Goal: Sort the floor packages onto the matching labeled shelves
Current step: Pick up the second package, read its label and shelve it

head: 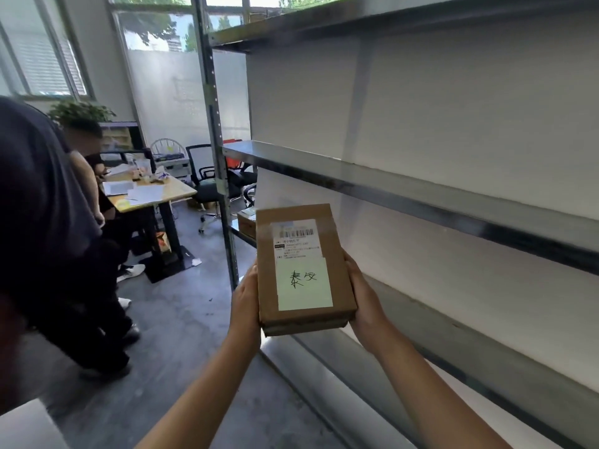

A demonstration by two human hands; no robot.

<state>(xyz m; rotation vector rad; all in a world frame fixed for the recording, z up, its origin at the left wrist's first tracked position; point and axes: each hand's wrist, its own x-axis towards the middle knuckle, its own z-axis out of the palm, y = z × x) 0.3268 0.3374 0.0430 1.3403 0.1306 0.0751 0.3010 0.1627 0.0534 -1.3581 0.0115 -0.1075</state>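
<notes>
We hold a flat brown cardboard package [304,270] up in front of us with both hands, well off the floor and just in front of the metal shelving unit [421,196] that fills the right side of the view. Our left hand [247,306] presses against the package's left edge and our right hand [363,299] against its right edge, so each grip is closed on the package from its own side, with the fingers wrapped underneath out of sight. The package's top face points toward us: a printed shipping label with a barcode [296,236] sits on its upper half, and a pale green note [304,283] with handwritten characters covers the lower half. The shelf boards near the package look bare, and a small cardboard box [247,223] rests low on the rack behind the package's upper left corner. To our left, a person in dark clothes [48,228] stands close by, and beyond them a wooden tabletop [152,192] carries papers, with a black office chair [207,179] next to it.
</notes>
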